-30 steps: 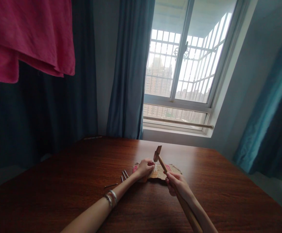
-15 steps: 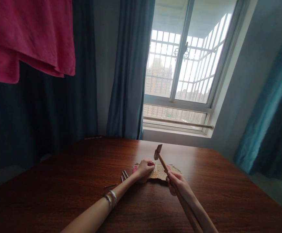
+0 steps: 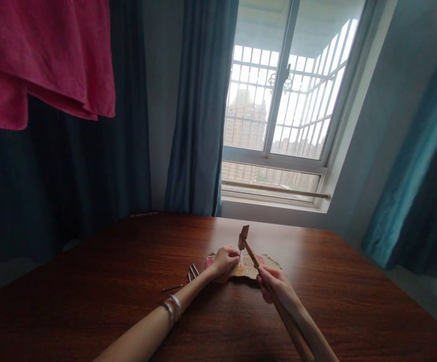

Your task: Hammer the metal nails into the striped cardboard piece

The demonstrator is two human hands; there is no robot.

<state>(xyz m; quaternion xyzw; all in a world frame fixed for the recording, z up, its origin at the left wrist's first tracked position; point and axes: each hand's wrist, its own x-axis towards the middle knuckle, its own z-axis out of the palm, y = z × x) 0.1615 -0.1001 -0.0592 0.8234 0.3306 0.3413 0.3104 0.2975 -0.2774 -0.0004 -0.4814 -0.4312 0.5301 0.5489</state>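
Seen from above, a person's two bare hands work at a reddish-brown wooden bench [image 3: 354, 291] filling the lower half of the frame. Just right of the lower centre, a patterned piece [image 3: 248, 269], tan with pink patches and dark speckles, lies flat on the bench, its near edge wavy. The left hand [image 3: 226, 262] is over the left part of this piece, its grip pinched together on a slim rod [image 3: 240, 253] that stands roughly upright. The right hand [image 3: 274, 282], lower and to the right, has its grip wrapped around the handle of a wooden hammer [image 3: 252, 255], which slants toward the centre. The hammer's head is at the rod's top (whether they touch is too small to tell). Thin metal rods [image 3: 192, 272] lie left of the left hand, and silver-coloured bracelets [image 3: 176, 304] circle the left wrist. A bright pink cloth [image 3: 45, 55] hangs in the upper left; a barred window [image 3: 256, 100] takes up the upper right of centre, with a blue curtain [image 3: 199, 110] along its left side.
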